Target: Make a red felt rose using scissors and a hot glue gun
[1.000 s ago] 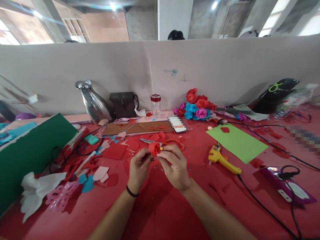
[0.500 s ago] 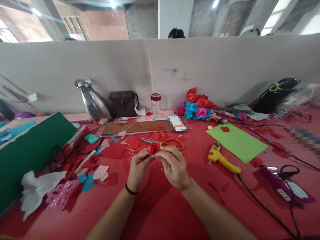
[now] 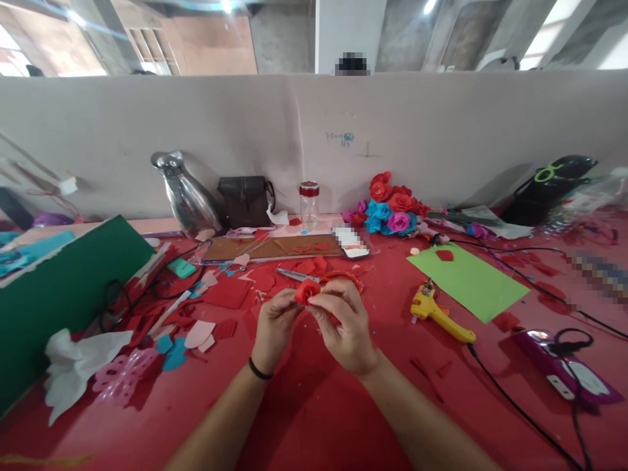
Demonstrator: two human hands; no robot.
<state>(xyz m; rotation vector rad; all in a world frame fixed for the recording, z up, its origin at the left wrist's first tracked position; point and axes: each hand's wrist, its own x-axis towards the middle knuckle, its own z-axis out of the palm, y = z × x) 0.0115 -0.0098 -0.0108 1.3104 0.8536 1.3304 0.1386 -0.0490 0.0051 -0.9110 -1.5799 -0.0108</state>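
View: head camera, hands at centre of frame.
Red paper flower: frame centre, between both sets of fingertips, off the table. Sits upper right of the left hand, upper left of the right.
Nearer hand: neither, both touch it.
Long axis: can't tell, fingers cover the lower part; rolled top shows.
Left hand: nearly closed, thumb and fingers pinching the flower's left side.
Right hand: thumb and index finger together at the flower's right edge, other fingers curled. Grip firmness: can't tell.
Scissors: just above the flower in frame, blades toward upper left, orange handles partly behind the right hand.
Glue gun: right of centre, lying on its side, apart from the right hand and nearer to it than to the left.
Green sheet: right of frame, beyond the glue gun.
Finished-looking flowers: bunched upper right of centre, well apart from both hands.
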